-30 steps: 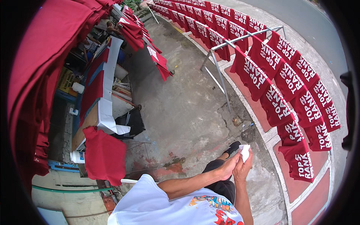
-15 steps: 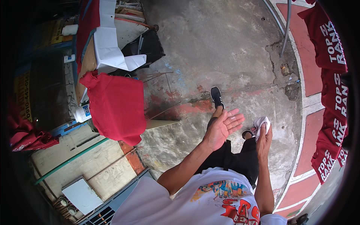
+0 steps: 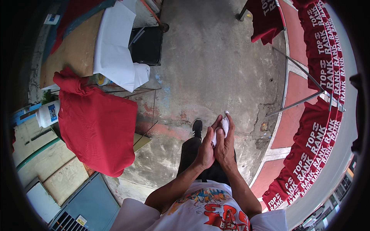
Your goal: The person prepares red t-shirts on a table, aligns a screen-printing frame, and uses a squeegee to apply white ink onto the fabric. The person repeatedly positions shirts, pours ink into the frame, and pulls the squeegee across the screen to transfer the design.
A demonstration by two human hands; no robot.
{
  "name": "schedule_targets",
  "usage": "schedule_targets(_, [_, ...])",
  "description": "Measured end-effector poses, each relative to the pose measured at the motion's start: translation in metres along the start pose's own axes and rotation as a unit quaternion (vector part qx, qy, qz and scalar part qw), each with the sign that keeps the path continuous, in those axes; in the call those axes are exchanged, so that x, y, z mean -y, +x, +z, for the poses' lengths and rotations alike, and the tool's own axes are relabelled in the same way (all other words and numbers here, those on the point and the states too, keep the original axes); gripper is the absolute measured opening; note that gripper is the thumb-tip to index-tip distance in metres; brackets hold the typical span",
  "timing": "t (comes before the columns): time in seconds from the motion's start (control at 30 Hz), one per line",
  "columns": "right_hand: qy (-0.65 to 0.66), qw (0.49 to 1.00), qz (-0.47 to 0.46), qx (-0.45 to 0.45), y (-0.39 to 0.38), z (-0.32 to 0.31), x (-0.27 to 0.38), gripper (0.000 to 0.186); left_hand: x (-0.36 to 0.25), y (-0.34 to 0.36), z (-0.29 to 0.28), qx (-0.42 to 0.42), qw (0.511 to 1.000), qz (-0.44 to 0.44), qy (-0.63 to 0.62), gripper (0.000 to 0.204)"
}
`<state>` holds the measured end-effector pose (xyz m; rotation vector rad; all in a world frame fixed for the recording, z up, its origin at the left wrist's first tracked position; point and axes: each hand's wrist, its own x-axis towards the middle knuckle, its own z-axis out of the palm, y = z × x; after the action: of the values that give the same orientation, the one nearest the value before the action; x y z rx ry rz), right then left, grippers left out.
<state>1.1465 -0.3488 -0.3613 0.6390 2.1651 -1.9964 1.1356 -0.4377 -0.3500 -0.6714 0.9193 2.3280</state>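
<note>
My two hands meet in front of my body, with a crumpled white cloth (image 3: 225,124) between them. My right hand (image 3: 226,148) grips the cloth, its fingers curved around the far side. Against the cloth's other side presses my left hand (image 3: 206,151), fingers together and bent over it. Part of the cloth is hidden by the palms and thumbs.
At left a red shirt (image 3: 100,127) is draped out beside a wooden tabletop (image 3: 73,50) with white sheeting (image 3: 111,50). A white container (image 3: 49,114) stands behind the shirt. Printed red shirts (image 3: 308,150) hang along a metal rack (image 3: 298,102) at right. Cracked concrete (image 3: 208,69) lies ahead.
My left hand was open and apart; it has come onto the cloth. My right hand has brought the cloth leftward to it. The view has shifted as I walk, and the rack shows more.
</note>
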Motion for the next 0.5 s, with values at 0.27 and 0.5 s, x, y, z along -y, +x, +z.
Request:
schedule_targets(0.27, [0.004,0.999,-0.01,0.053,0.161,-0.007,0.057,0.025,-0.086,0.108,0.047,0.061,0.997,0.015,0.051,0.077])
schedule_targets(0.5, [0.029,0.995,0.004,0.101,0.316,0.013,0.152,0.033,-0.176,0.202,0.113,0.012,0.984,0.123,0.128,0.069])
